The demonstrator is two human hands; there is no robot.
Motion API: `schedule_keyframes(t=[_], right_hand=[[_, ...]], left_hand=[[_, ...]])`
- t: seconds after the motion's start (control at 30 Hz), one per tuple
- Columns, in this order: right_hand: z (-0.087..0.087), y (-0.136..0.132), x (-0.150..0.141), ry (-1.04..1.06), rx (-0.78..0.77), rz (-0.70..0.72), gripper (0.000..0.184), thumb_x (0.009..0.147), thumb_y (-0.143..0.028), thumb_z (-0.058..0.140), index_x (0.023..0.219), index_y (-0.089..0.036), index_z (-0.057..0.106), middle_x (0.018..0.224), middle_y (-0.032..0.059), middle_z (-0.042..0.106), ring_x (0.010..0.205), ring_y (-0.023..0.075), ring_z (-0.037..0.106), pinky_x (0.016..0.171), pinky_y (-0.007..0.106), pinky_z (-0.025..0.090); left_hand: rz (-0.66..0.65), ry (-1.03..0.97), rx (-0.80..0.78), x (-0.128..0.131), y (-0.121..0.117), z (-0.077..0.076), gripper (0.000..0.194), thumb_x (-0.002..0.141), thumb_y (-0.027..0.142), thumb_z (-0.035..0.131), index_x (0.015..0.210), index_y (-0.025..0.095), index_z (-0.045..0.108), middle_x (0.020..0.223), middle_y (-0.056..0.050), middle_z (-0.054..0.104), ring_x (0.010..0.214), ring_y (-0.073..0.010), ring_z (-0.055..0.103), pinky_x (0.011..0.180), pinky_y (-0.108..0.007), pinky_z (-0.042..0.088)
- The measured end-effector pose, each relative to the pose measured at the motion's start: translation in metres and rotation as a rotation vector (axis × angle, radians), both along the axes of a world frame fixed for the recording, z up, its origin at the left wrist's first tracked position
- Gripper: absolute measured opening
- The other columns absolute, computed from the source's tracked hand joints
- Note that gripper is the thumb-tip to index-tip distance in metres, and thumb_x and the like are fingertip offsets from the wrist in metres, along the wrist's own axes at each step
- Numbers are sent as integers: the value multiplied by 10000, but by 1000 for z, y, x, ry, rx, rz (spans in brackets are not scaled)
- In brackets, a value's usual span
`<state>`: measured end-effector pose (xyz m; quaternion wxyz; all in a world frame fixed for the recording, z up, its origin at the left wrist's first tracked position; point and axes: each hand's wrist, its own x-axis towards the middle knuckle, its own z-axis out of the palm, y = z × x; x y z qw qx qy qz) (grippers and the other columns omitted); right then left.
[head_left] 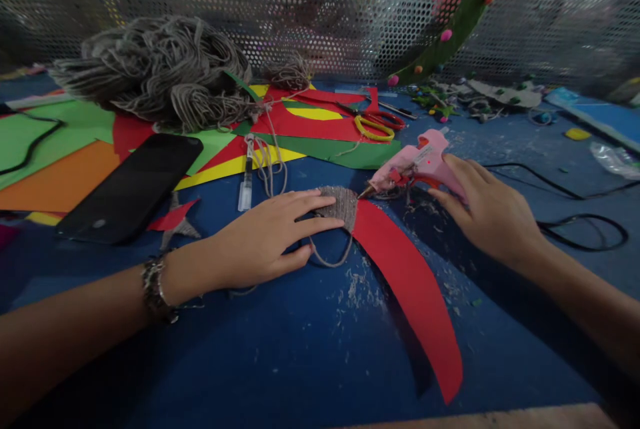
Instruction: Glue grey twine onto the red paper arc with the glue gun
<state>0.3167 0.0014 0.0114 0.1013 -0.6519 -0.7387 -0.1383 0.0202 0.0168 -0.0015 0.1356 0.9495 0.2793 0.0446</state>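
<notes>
A curved strip of red paper (407,276) lies on the blue table, its upper end wrapped in grey yarn (344,206). My left hand (265,232) rests over the wrapped end with fingers spread, pressing it down. A loose yarn strand loops out below those fingers. In my right hand (493,216) is a pink hot glue gun (425,159), its nozzle at the edge where the yarn wrap meets bare red paper. Whether the tip touches the paper, I cannot tell.
A big tangle of grey yarn (165,69) sits at the back left on coloured paper sheets (65,129). Nearby are a black phone (133,186), a pen (247,176), yellow-handled scissors (374,128) and a partly wrapped star (177,221). The gun's black cord (590,224) loops at right.
</notes>
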Motion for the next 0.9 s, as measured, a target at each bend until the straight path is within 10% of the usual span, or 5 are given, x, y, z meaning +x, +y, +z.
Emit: schedule_keyframes(t=[0.9], right_hand=[[4,-6,1,-25,11,55,485,883,-420,338,1211,-112,518,1138,168,615,953,271,627,699,377,522]], left_hand=[[-21,-16,15,0,1,0,436,910,249,384,1343,253,430,1480,-67,318,1351,-277,298,1090,-508,287]])
